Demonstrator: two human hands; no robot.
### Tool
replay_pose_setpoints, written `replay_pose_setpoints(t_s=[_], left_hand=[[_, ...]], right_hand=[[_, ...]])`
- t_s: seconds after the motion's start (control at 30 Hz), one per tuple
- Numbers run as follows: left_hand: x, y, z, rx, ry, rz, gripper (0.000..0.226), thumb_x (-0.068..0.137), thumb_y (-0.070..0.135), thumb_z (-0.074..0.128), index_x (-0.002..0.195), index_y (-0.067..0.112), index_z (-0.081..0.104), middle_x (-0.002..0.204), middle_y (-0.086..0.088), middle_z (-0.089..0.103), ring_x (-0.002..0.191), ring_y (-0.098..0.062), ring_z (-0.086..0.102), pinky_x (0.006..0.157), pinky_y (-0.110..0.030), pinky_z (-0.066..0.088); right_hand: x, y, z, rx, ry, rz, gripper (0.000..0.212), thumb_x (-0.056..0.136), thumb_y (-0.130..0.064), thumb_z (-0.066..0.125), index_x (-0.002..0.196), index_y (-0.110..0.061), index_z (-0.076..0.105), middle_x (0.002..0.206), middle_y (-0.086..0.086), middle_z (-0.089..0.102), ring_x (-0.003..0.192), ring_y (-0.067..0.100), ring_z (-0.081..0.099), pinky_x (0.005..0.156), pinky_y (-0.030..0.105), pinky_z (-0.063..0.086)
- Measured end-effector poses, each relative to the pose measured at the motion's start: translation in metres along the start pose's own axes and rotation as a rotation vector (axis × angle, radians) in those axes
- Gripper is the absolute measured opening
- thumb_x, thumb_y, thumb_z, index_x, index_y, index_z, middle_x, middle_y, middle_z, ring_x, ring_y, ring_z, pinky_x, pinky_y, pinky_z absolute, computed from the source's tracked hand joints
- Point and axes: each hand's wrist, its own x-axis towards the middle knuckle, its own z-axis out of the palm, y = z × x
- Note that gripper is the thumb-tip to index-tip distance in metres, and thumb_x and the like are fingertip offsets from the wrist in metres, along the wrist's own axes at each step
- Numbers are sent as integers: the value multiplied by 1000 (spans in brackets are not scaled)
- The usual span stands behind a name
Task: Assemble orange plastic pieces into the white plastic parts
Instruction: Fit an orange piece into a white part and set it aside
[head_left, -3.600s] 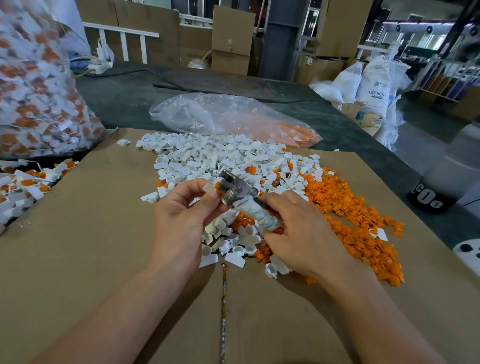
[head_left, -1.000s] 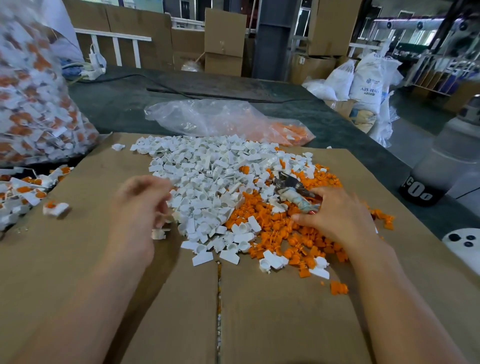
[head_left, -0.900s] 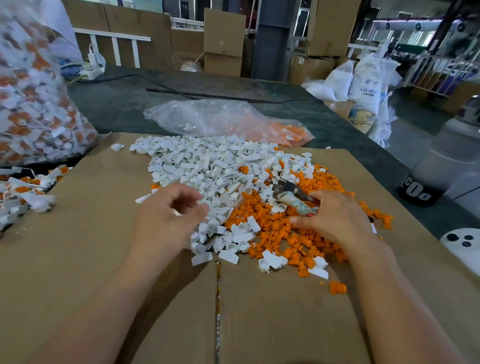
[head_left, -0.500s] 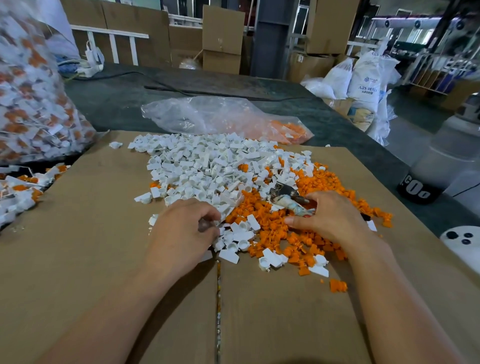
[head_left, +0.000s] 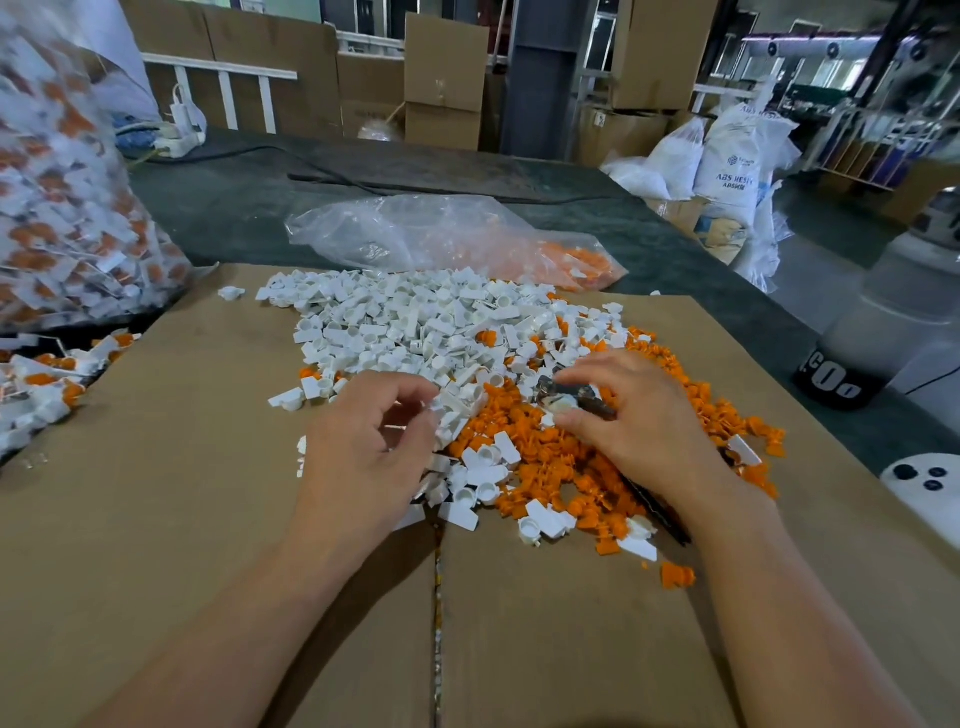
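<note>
A heap of white plastic parts (head_left: 415, 322) lies on the cardboard (head_left: 182, 519), with orange plastic pieces (head_left: 535, 431) spread to its right. My left hand (head_left: 363, 447) hovers at the near edge of the white heap, thumb and fingers curled and pinching a small white part. My right hand (head_left: 634, 415) rests on the orange pieces and grips a metal plier-like tool (head_left: 563, 395); its dark handle (head_left: 654, 509) runs back under the wrist.
A clear bag of assembled white-and-orange parts (head_left: 62, 208) stands at the left, with loose assembled ones (head_left: 47, 379) below it. A flat plastic bag holding orange pieces (head_left: 452, 244) lies behind the heap. A grey container (head_left: 883, 332) sits at the right edge.
My left hand tossed a finished part to the left pile, came back to the white heap and picked up a white part. My right hand shifted onto the orange pieces, still holding the tool.
</note>
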Motion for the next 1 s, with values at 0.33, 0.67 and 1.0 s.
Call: replay_pose_setpoints(t_s=[0.33,0.67,1.0], left_hand=[[7,-2,2,-299,-111,-257,39,75,-6,69,85,32,67,73,12,66,63,-4,58,60,-11,51],[5,6,3,-448,-153,-362,27,80,-11,61,85,14,69,81,-5,62,62,-25,70,56,-22,56],[3,7,6,-363,-221,-271,34,76,-5,66,94,23,71,68,-2,73,63,-10,69,55,-13,49]], right_hand=[[-2,-18,15,-22,-161,-238,9,81,-24,68,89,-21,70,106,-6,62,104,10,49,91,19,22],[-11,-38,12,512,144,-152,17,76,-7,72,90,-16,73,78,-13,65,79,3,61,71,16,49],[-16,-61,25,538,255,-188,7,78,-5,69,78,-12,70,72,-5,67,67,7,63,62,27,53]])
